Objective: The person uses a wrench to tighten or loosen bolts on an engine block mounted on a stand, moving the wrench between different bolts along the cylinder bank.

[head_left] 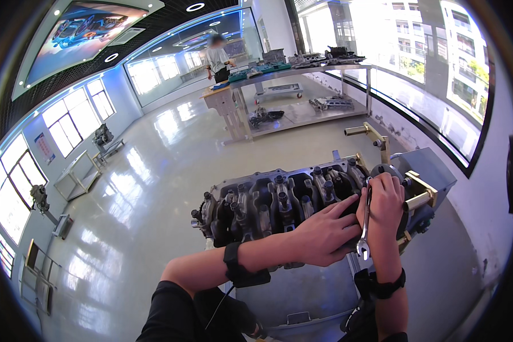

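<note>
An engine block (282, 199) with rows of bearing caps and bolts sits on a stand with brass-coloured handles (420, 199) at its right end. My right hand (382, 205) is closed round a silver combination wrench (363, 239), held upright at the block's right end with its open jaw downward. Just left of it, my left hand (325, 233) reaches over the near side of the block, index finger extended toward the wrench and the other fingers loosely bent and apart. Its fingertips are close to my right hand; whether they touch it or the block is unclear.
A metal workbench (299, 122) holding engine parts stands behind, with a person (216, 60) at its left end. Engine stands (62, 225) and frames (80, 176) line the left windows. A wall with a large window (450, 85) runs along the right.
</note>
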`<state>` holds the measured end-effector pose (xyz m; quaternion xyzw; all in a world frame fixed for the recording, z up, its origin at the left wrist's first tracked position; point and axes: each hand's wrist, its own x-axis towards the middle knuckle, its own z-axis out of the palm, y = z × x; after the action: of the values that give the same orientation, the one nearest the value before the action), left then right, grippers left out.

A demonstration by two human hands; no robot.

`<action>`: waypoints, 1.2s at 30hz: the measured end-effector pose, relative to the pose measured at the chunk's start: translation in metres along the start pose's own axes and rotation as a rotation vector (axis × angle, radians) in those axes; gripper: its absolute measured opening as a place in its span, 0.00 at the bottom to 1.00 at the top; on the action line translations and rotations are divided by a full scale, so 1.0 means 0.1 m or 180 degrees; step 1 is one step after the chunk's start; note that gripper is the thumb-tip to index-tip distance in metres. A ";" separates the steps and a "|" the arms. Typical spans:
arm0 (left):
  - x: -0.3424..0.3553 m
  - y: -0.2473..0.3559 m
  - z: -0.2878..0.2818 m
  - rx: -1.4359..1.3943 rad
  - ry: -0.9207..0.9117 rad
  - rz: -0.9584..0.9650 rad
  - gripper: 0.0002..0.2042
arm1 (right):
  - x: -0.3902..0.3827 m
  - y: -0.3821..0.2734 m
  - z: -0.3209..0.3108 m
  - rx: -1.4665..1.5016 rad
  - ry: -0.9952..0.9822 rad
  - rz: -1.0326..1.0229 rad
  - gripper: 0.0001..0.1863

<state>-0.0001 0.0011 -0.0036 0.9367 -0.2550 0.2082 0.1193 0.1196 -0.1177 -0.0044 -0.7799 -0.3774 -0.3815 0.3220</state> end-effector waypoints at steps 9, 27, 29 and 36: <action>0.00 -0.01 0.03 0.0028 -0.0132 -0.0021 0.24 | -0.05 0.03 -0.02 -0.0149 -0.0130 -0.0255 0.14; -0.05 0.00 0.03 -0.0136 0.0066 -0.0022 0.24 | -0.01 -0.11 -0.05 0.0083 -0.0110 -0.0083 0.11; -0.03 0.01 0.01 -0.0213 0.0176 -0.0039 0.21 | -0.01 -0.09 0.00 0.0201 -0.0037 -0.0063 0.09; 0.00 -0.01 0.00 0.0050 -0.0051 -0.0005 0.22 | -0.04 0.05 0.05 0.1232 0.0238 0.0131 0.08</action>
<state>0.0000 0.0018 -0.0036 0.9394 -0.2536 0.2026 0.1100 0.1240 -0.1176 -0.0113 -0.6963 -0.4155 -0.3240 0.4874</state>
